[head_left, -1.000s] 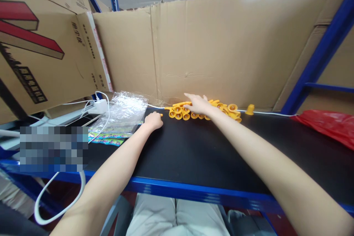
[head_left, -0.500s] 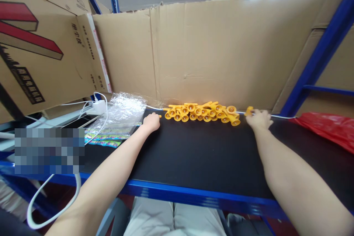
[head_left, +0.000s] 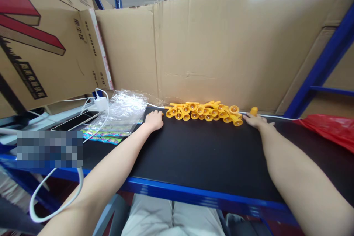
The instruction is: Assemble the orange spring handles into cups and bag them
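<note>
Several yellow trumpet-shaped pieces (head_left: pixel 204 111) with flared, cup-like ends lie heaped in a long row on the black tabletop, against the cardboard. Left of this row, my left hand (head_left: pixel 155 120) rests with its fingers curled over a similar yellow piece, of which only small bits show at the hand's edges. At the row's right end, my right hand (head_left: pixel 259 121) is low on the table, thumb stretched left and fingers spread to the right. A single yellow piece (head_left: pixel 253 110) stands just behind it, its lower part hidden by the hand.
Clear plastic bags (head_left: pixel 121 112) with colourful edges lie at left, beside a white charger (head_left: pixel 101 103) and cables. Tall cardboard (head_left: pixel 221 51) walls the back. A red plastic bag (head_left: pixel 328 129) lies at right. A blue rail (head_left: pixel 193 193) forms the front edge.
The yellow piece at my right hand has turned upright, and that hand's thumb and fingers have spread. My left hand has shifted slightly over its piece. The whole view has moved a little.
</note>
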A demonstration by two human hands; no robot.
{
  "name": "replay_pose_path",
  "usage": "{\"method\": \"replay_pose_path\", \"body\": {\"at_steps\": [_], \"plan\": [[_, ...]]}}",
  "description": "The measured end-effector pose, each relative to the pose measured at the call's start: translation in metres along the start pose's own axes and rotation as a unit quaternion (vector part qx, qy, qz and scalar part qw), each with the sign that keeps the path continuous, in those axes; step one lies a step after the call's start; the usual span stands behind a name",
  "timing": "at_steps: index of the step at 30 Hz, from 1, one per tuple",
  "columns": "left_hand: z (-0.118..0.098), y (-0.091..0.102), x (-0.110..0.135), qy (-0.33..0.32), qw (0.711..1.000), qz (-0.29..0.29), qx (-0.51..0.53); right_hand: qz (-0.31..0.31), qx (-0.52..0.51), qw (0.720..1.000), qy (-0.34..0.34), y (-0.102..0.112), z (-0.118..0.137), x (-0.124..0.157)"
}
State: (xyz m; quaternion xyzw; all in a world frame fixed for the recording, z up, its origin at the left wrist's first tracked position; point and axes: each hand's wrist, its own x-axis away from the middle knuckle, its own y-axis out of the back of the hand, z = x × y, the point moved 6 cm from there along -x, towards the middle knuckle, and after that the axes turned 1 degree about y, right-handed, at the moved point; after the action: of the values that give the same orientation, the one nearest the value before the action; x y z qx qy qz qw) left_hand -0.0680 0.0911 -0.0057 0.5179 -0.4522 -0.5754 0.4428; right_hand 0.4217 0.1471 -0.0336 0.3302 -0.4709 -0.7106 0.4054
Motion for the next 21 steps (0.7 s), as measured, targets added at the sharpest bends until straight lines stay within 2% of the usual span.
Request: {"method": "replay_pose_path", "body": {"at_steps": [7,12,21], "plan": [[-0.003,-0.006,-0.001,-0.022,1.0,0.008,0.0,-0.002,0.019,1.0,-0.004,0.001,0.001,0.007],[-0.003,-0.006,-0.002,-0.019,1.0,0.015,-0.001,-0.033,0.029,0.999,-0.001,0.004,-0.001,0.024],[-0.009,-0.005,-0.002,-0.044,0.999,0.011,0.017,-0.005,0.04,0.999,-0.009,0.001,-0.001,0.057]]}}
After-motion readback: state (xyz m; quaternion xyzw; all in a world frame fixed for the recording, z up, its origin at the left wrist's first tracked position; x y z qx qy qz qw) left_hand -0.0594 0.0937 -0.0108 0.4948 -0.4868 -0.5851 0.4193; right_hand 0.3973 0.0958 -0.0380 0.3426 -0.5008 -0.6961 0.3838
